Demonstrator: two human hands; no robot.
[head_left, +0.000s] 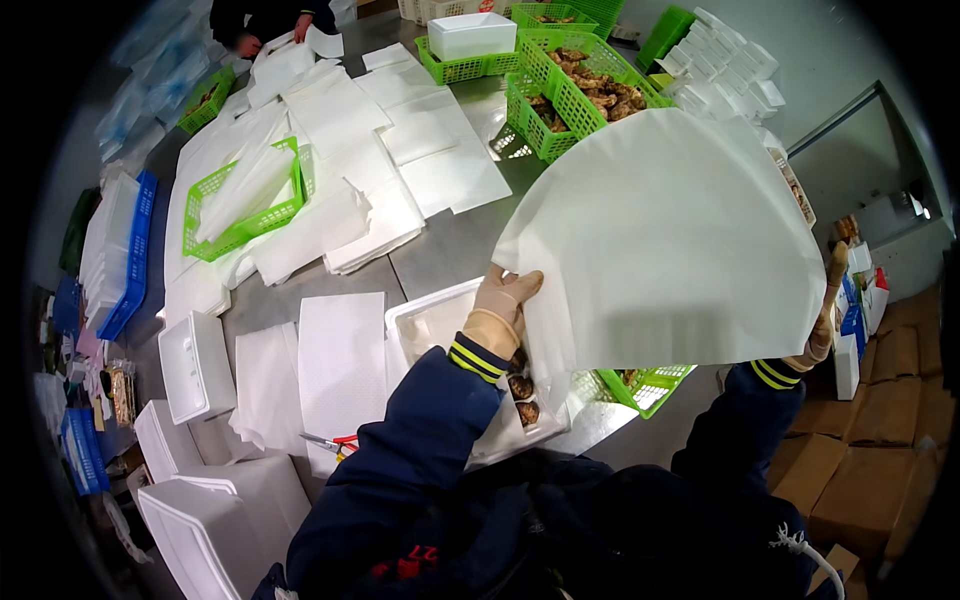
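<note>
A large white paper sheet (670, 250) is stretched between my two gloved hands, bowed upward in the middle. My left hand (505, 300) pinches its left edge, above a white foam box (405, 325). My right hand (825, 310) is closed on the sheet's right edge. Inside the box, brown mushroom-like pieces (526, 412) lie in a row along the right side, partly covered by white paper and my left arm. Scissors with red handles (335, 443) rest left of my left forearm. A green basket (650, 388) is partly hidden beneath the sheet.
Stacks of white paper (345, 140) and a green basket with a paper roll (245, 215) cover the table's far left. Green baskets of brown pieces (600, 90) stand at the back. White foam boxes (230, 520) are at left, cardboard boxes (880, 440) at right. Another person's hands (250, 45) work beyond.
</note>
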